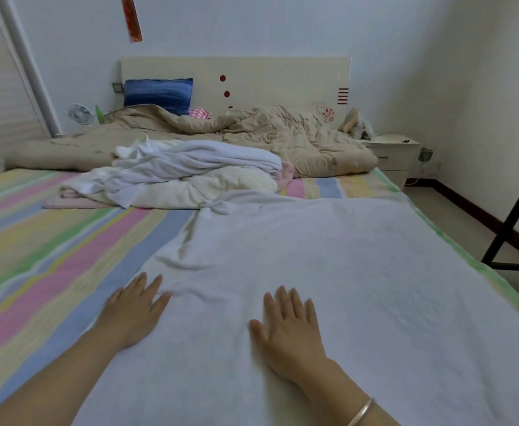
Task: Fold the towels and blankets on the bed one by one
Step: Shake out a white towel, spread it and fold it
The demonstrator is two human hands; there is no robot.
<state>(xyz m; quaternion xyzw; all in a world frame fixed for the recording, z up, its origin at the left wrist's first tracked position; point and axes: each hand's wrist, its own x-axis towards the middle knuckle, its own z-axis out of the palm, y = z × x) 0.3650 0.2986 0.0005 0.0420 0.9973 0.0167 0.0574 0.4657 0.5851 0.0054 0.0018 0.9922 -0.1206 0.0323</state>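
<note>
A large white towel (329, 265) lies spread flat over the near right part of the striped bed (46, 247). My left hand (132, 305) rests flat at the towel's left edge, fingers straight. My right hand (289, 327) presses flat on the towel's middle, fingers spread. Beyond the towel sits a crumpled pile of white and cream towels (184, 173) with a pink cloth under it. A rumpled beige quilt (252, 133) stretches across the head of the bed.
A blue pillow (158, 95) leans on the cream headboard (267, 78). A small fan (81, 114) stands at the left, a white nightstand (396, 152) at the right. A black stand leg (516, 216) rises from the floor beside the bed's right edge.
</note>
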